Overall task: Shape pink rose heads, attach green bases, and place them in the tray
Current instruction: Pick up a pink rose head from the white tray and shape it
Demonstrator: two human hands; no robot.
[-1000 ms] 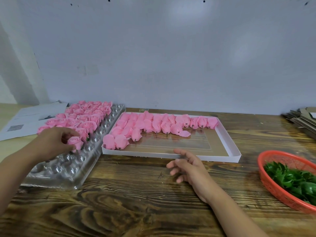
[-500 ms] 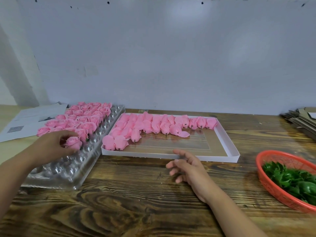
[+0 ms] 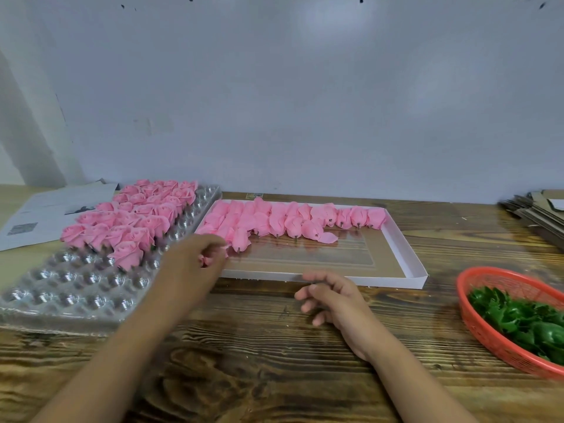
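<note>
A clear plastic cavity tray [image 3: 79, 288] at the left holds several shaped pink roses [image 3: 131, 221] in its far rows. A white shallow box [image 3: 406, 257] in the middle holds several unshaped pink rose heads [image 3: 290, 219] along its far side. My left hand [image 3: 195, 257] is over the box's near left corner, fingers curled round a pink rose head [image 3: 207, 260] that is mostly hidden. My right hand [image 3: 332, 293] rests on the wooden table just in front of the box, fingers loosely bent, holding nothing. A red basket [image 3: 479, 325] of green bases [image 3: 525, 322] sits at the right.
Printed paper sheets [image 3: 45, 215] lie at the far left behind the cavity tray. A stack of flat cardboard pieces [image 3: 540, 212] sits at the far right. A grey wall runs behind the table. Bare wood lies between me and the trays.
My left hand left the rose it set in the cavity tray and moved right to the white box, where it now grips a rose head. My right hand barely moved.
</note>
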